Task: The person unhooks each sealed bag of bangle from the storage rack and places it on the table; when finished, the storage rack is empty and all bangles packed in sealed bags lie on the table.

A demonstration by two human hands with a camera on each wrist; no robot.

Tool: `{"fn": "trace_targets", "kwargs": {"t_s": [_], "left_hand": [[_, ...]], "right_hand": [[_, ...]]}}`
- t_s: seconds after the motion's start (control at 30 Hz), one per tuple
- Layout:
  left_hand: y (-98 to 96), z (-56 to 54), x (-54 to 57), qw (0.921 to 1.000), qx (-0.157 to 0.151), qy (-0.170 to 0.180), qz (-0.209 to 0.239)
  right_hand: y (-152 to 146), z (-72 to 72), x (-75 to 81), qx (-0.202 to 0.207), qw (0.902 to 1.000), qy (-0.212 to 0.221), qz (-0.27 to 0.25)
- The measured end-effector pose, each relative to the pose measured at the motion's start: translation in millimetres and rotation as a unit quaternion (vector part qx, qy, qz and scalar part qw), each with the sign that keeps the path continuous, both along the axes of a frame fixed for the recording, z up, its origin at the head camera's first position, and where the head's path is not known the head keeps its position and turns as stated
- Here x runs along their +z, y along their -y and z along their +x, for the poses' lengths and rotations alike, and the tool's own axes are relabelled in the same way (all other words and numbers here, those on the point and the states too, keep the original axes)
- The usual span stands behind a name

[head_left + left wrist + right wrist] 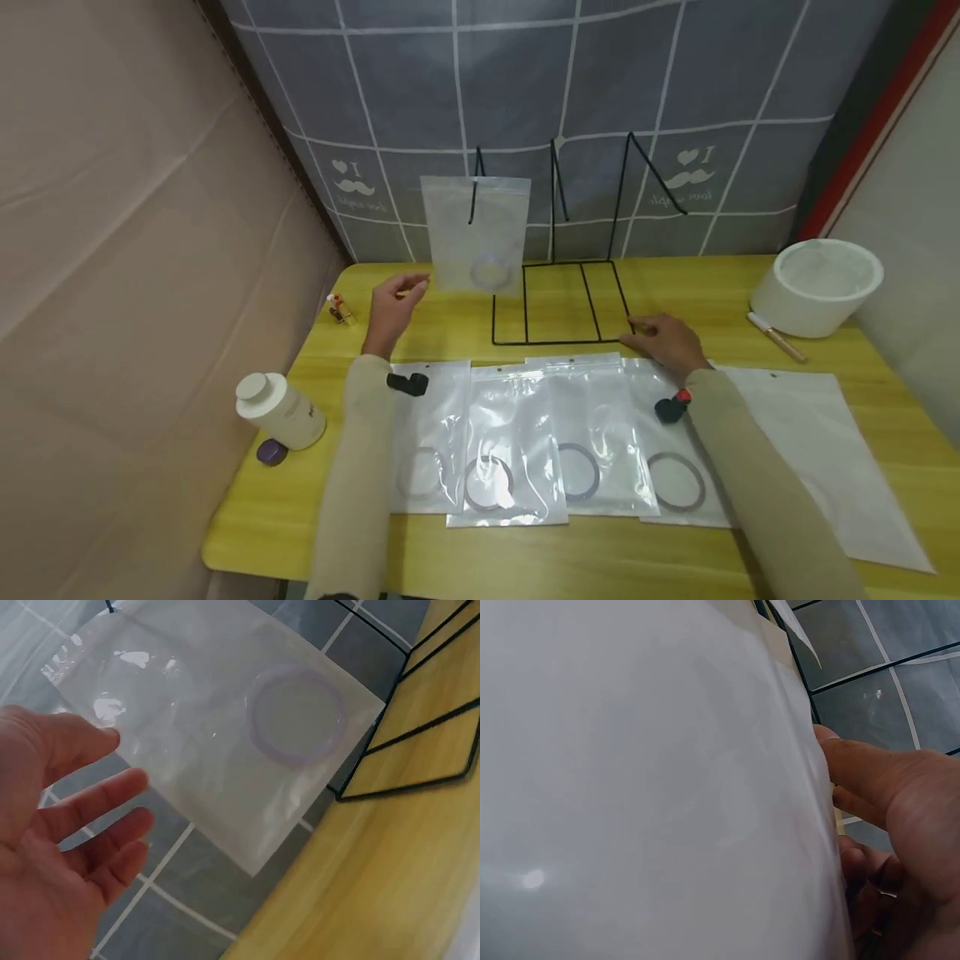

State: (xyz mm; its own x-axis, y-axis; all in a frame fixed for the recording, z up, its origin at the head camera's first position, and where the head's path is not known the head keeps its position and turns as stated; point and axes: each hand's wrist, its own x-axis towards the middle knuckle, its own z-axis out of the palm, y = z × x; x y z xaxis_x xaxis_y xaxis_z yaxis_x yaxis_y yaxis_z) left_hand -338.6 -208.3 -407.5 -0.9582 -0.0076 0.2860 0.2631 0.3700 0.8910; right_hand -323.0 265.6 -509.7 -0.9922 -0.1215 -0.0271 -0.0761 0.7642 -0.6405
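Note:
A clear zip bag (480, 229) with a pale purple ring (296, 716) inside hangs from the left hook of a black wire rack (551, 342). My left hand (393, 312) is just left of this bag, its fingers apart and loosely bent, holding nothing; in the left wrist view a small gap separates fingertips and bag. At the rack base's front right corner, my right hand (667, 342) grips the wire between thumb and fingers. A white bag's surface fills most of the right wrist view and partly hides those fingers (862, 765).
In front of the rack lie several flat bags (517, 442) with rings, and a plain white bag (810, 458) at right. A white bottle (281, 408), purple cap (272, 452) and small figure (340, 308) stand left. Far right are a white round container (817, 287) and a pen (776, 337).

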Motion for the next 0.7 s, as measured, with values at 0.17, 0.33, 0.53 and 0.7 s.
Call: {"fn": "trace_targets", "kwargs": {"t_s": [0.17,0.33,0.53,0.7], "left_hand": [[-19.4,-39.7,19.9,0.9960,0.000,-0.066,0.060],[-23.3,-55.3,39.3,0.9869,-0.035,-0.077,0.138],[-30.6,-57.9,42.8,0.9842,-0.054,-0.070,0.153],[-39.5,-56.7,42.4,0.9798,-0.066,-0.076,0.173]], "right_hand": [[4.9,1.6,-6.4,-0.002,1.0000,0.005,0.001],[12.4,2.9,-9.5,0.009,0.9999,0.002,-0.007],[10.7,4.5,-6.3,0.002,0.9999,-0.010,0.001],[2.0,1.3,-1.4,-0.006,0.9998,-0.012,0.012]]}}
